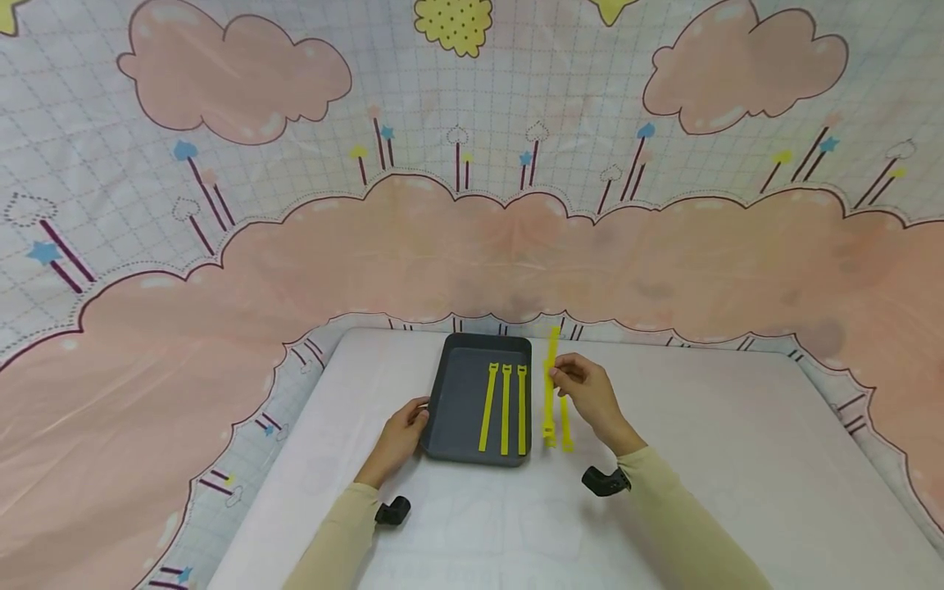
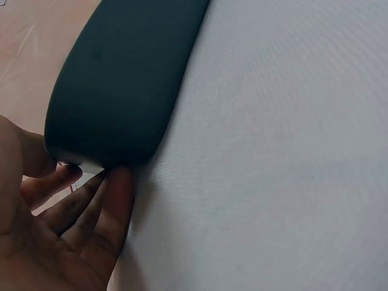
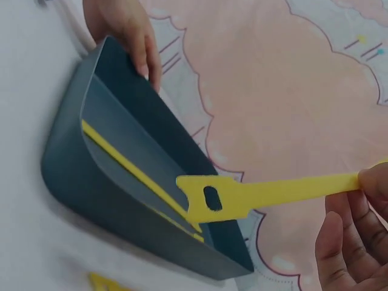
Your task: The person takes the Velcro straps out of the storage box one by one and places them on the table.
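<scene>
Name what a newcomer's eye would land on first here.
Three bright yellow straps lie side by side in the dark gray tray, toward its right side. The right hand pinches another yellow strap beside it. Behind, large pink clouds stand out on the patterned backdrop.

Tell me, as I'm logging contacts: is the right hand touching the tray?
Apart: the head view shows white table between the right hand and the tray.
</scene>
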{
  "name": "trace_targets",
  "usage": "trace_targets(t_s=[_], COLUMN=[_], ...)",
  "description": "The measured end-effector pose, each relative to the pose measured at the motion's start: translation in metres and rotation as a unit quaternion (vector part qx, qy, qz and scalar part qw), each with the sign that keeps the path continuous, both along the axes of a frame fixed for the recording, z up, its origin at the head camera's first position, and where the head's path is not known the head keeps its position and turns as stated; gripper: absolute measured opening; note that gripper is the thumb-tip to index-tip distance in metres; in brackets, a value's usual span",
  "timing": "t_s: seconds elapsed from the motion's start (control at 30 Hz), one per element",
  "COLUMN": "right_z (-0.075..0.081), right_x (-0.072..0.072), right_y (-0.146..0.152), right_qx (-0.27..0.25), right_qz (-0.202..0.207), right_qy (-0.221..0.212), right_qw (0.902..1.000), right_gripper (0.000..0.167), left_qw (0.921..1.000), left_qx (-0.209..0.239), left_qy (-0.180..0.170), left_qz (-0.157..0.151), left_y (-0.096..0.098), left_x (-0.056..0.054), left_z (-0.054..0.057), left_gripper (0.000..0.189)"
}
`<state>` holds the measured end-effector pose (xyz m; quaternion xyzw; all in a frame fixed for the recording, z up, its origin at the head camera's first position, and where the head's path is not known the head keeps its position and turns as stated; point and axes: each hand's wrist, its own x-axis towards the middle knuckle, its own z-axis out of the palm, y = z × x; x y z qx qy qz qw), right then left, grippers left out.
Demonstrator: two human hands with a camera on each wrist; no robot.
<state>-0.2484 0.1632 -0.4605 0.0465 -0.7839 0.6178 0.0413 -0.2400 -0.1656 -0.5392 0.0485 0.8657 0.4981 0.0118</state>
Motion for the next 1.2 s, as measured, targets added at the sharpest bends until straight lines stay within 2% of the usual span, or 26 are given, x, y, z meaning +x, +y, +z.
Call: trace_targets(t_s=[0.23,0.47,0.67,1.2], right_z=[-0.012,-0.024,-0.032,-0.054], right_x=[-0.001,0.002,0.002,-0.012], right_y=[0.017,0.032,0.042,0.058], right_qx=[0.011,0.016,0.027,0.037], right_qz=[-0.021,-0.028,-0.038,-0.049], right_qy=[-0.012,-0.066,-0.091,-0.151], right_qw=[0.9996,0.9973,0.9947,0.9866], right_gripper=[0.021,0.022,0.024,0.026], left_qw=[1.0,1.0,1.0,1.0], left_qx=[-0.003,-0.005,0.001,-0.004], left_qy=[0.0,0.001,0.004,0.007], left_qz=[0.001,0.0,0.001,-0.005], left_y=[0.0,0.0,0.0,-0.001], left_x=[0.002,0.003,0.002,0.001], left_z=[0.002,0.001,0.001,-0.001], left_gripper=[0.037,0.036,0.036,0.036])
